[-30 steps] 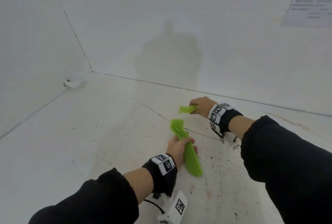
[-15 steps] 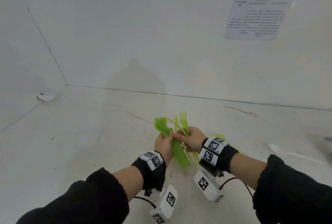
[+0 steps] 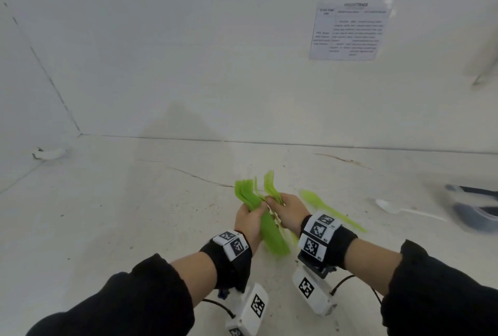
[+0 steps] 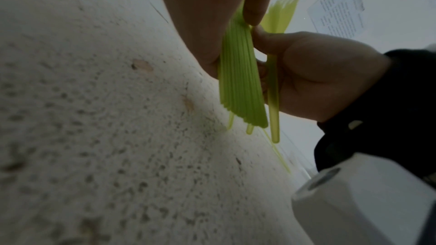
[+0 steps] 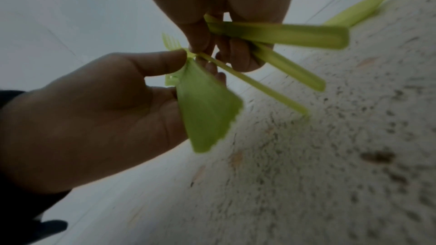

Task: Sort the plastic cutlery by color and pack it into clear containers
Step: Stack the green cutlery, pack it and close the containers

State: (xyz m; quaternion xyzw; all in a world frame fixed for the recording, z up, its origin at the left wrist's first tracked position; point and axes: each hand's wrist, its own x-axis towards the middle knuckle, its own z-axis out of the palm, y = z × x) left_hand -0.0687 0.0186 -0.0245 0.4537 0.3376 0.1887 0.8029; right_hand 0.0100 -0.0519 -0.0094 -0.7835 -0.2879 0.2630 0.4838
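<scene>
- Green plastic cutlery stack [image 3: 265, 223], many pieces pressed flat together, gripped in left hand [image 3: 249, 221], fingers curled round it, above white speckled tabletop [image 3: 134, 214].
- Right hand [image 3: 289, 211], touching the left, pinches a few loose green plastic forks [image 3: 270, 183], tines up, handles splayed; feeding them into the stack, I judge.
- One green plastic spoon [image 3: 327, 210] lies on the table just right of the hands; not yet gathered.
- Further right, white plastic spoon [image 3: 404, 209], unsorted.
- Far right edge: dark blurred object [image 3: 474, 209]; cannot tell what. Nothing visibly packed; sorting looks early.
</scene>
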